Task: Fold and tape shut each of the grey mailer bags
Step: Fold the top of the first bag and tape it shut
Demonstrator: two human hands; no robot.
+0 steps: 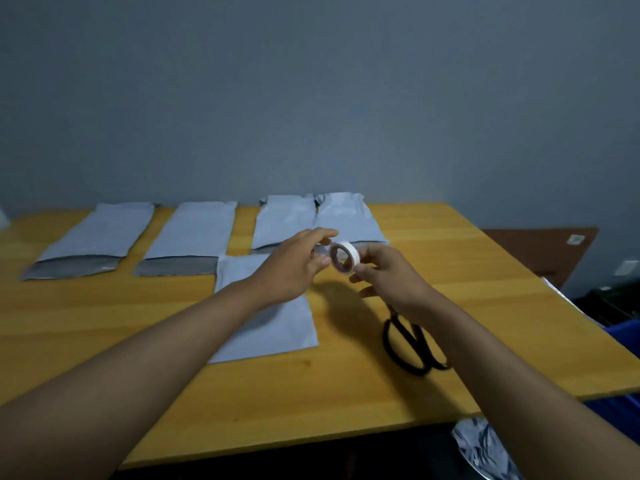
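A white tape roll [344,257] is held up above the table. My right hand [388,278] grips it from the right. My left hand [298,261] pinches at the roll's left rim with thumb and fingertips. One grey mailer bag [277,327] lies under my left forearm near the table's middle. Several more grey mailer bags lie in a row at the back: far left [100,233], middle [194,233], and two overlapping ones at the right [287,220] [346,216]. The two left ones show dark open flaps toward me.
Black scissors [412,348] lie on the wooden table [485,306] under my right forearm. A grey wall runs behind the table. A blue bin [620,341] and a crumpled silver bag [481,445] sit off the table's right edge.
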